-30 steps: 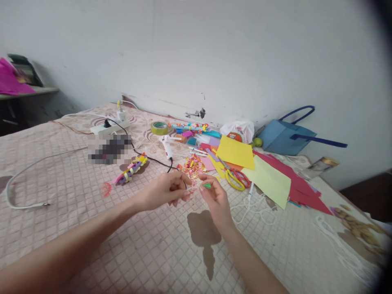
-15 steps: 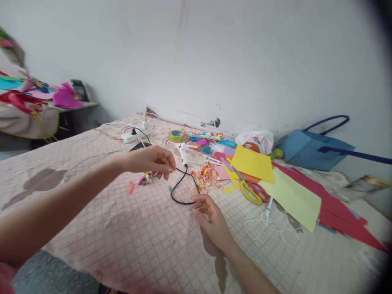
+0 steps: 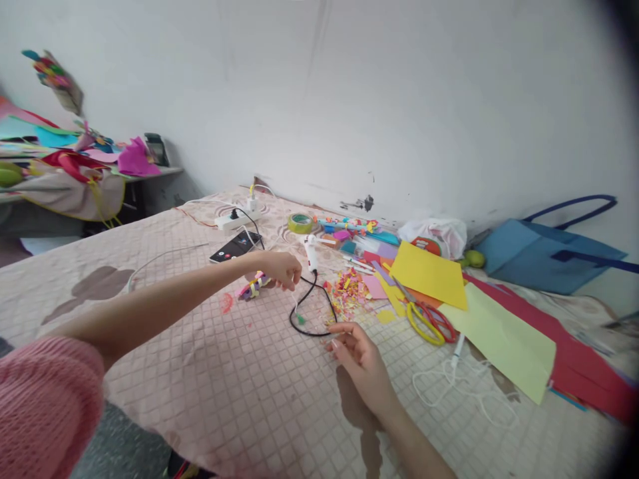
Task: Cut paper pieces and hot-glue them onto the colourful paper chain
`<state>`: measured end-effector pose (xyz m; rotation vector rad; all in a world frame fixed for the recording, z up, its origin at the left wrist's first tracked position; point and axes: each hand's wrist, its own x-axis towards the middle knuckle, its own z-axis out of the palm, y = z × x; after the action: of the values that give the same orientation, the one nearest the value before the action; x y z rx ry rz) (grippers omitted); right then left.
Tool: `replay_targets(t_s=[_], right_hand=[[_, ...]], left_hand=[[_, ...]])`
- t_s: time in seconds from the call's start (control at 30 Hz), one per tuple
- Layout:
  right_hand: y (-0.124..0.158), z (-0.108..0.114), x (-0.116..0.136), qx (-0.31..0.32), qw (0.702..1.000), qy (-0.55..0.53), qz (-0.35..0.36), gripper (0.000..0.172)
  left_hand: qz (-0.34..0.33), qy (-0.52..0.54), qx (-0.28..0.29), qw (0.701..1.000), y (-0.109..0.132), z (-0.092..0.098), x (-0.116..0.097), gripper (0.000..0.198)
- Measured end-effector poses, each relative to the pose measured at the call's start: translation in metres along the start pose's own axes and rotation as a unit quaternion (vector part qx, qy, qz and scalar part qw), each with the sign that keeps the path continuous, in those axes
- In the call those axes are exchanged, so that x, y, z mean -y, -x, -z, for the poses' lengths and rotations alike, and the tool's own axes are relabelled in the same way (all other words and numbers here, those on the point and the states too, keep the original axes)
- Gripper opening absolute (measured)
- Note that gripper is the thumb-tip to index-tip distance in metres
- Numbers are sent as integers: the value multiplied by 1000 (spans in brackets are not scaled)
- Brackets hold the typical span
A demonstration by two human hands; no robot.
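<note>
My left hand [image 3: 283, 269] is closed, its fingers curled over the black cord. A thin pale line hangs below its fingertips toward a small green piece [image 3: 300, 319]; whether the hand grips it is hard to see. My right hand [image 3: 360, 352] lies low over the cloth, fingers loosely bent and thumb apart, its fingertips beside the loop of the black cord [image 3: 305, 332]. That cord runs to a white glue gun [image 3: 310, 253] standing behind it. Partly hidden by my left wrist is a small purple and yellow paper craft [image 3: 253, 287].
A phone [image 3: 234, 247] and a white power strip [image 3: 237, 219] lie at left. Green tape [image 3: 300, 223], paper scraps [image 3: 352, 289], scissors [image 3: 424, 322], yellow paper [image 3: 429, 274] and tangled white string [image 3: 452, 379] spread rightward. A blue bag [image 3: 544, 253] stands by the wall.
The view has shifted left, so things appear farther right. My left hand has curled tighter, and the green piece now shows inside the cord loop. My right hand stays by the cord.
</note>
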<state>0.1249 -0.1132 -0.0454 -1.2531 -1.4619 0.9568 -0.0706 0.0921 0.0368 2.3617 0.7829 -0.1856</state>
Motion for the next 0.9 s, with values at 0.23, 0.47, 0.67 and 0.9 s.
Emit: replay_targets(t_s=[0.23,0.47,0.67,0.9], right_hand=[[-1,2,-2,-2,1000,-4,3,19],[-1,2,-1,0,1000,-10,-7,16],[-2,0,-1,-2,1000,-19,-12,15],[-2,-1,1,-16,999,-28,-15,15]], left_hand=[[-46,-95,-132,986,1,-1,3,16],[-100,-178,-233,951,13,-8,11,26],[-121,-261,-247,925,21,-27,20,6],[-187,-318,-221,903,14,-52,22,13]])
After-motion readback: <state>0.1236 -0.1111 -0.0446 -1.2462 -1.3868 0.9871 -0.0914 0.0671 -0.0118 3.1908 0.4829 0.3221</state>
